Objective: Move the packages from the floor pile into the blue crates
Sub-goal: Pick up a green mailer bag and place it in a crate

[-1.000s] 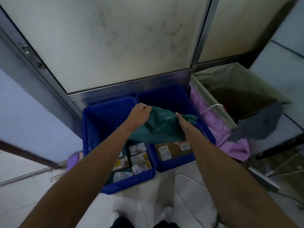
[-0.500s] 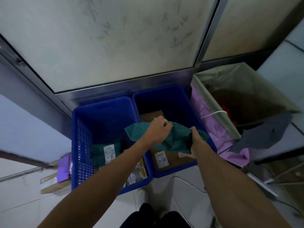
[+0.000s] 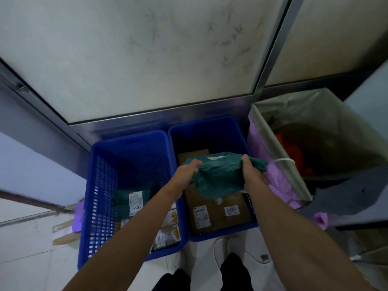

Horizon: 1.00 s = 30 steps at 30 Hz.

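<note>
Two blue crates stand side by side against the wall. Over the right crate [image 3: 212, 127] I hold a soft green package [image 3: 220, 175] with both hands. My left hand [image 3: 185, 175] grips its left edge and my right hand [image 3: 251, 175] grips its right edge. Under it, brown cardboard boxes [image 3: 218, 213] with white labels lie in the right crate. The left crate [image 3: 100, 185] holds another green package [image 3: 130, 200] marked "-4" and small yellow-labelled boxes [image 3: 168, 234], partly hidden by my left arm.
A large bin lined with a pale bag [image 3: 294, 114] and purple plastic [image 3: 279, 183] stands right of the crates. A frosted panel with a metal frame [image 3: 159, 114] rises behind them. Flat cardboard [image 3: 65, 234] lies on the floor left of the crates.
Both hands carried the green package rightward and farther back, from above the divide between the crates to over the right crate. My left hand now grips its left edge.
</note>
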### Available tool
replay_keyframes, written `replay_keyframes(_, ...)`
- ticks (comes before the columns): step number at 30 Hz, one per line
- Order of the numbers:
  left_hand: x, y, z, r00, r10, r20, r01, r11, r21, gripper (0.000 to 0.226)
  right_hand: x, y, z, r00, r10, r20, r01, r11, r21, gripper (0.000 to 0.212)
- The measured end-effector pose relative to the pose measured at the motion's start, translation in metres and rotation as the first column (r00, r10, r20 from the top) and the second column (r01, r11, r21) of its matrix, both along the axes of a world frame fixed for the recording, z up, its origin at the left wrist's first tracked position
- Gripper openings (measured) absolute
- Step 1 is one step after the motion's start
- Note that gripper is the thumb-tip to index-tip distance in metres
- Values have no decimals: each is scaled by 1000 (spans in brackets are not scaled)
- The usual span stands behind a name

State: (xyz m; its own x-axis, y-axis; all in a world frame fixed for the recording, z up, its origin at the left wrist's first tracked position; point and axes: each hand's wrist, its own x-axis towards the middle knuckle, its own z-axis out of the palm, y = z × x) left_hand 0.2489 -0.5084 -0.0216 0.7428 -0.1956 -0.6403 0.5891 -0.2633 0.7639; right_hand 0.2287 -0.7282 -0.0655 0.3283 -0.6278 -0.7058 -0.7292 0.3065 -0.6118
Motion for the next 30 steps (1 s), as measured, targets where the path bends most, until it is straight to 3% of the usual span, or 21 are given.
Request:
replay_keyframes(3, 14, -5, -9, 983, 159, -92, -160, 987, -5, 50, 20, -14, 1, 993, 115, 11, -115, 993, 4, 134)
replay_keyframes(8, 9, -28, -21, 937, 263, -231, -252, 965, 76, 61, 43, -52, 15, 916, 391, 91, -385, 920, -77, 120)
replay_keyframes(12, 8, -46, -22, 909, 328, -257, -320, 945, 72, 72, 62, -76, 31, 851, 431, 299, -444, 896, -30, 82)
replay_keyframes(14, 13, -47, -19, 879, 402, -257, -402, 914, 54, 77, 66, -83, 42, 794, 458, 400, -487, 873, -32, 41)
replay_keyframes(16, 19, -43, -14, 843, 495, -213, -507, 862, -4, 74, 67, -88, 54, 742, 486, 461, -551, 834, 8, 18)
replay_keyframes(19, 25, -32, -7, 745, 649, -151, -666, 733, -134, 69, 73, -96, 63, 704, 535, 468, -626, 778, 53, 25)
replay_keyframes(22, 29, -15, -10, 641, 751, -159, -766, 612, -196, 84, 78, -99, 62, 686, 556, 469, -661, 746, 83, 44)
replay_keyframes(24, 30, -10, -13, 604, 778, -174, -795, 571, -203, 87, 78, -95, 61, 692, 523, 497, -641, 762, 90, 50)
replay_keyframes(27, 22, -12, -20, 585, 787, -197, -809, 549, -209, 73, 79, -87, 49, 761, 393, 515, -539, 826, 167, 70)
replay_keyframes(30, 9, -13, -30, 607, 766, -212, -793, 566, -224, 59, 72, -84, 33, 793, 376, 480, -520, 827, 212, 44)
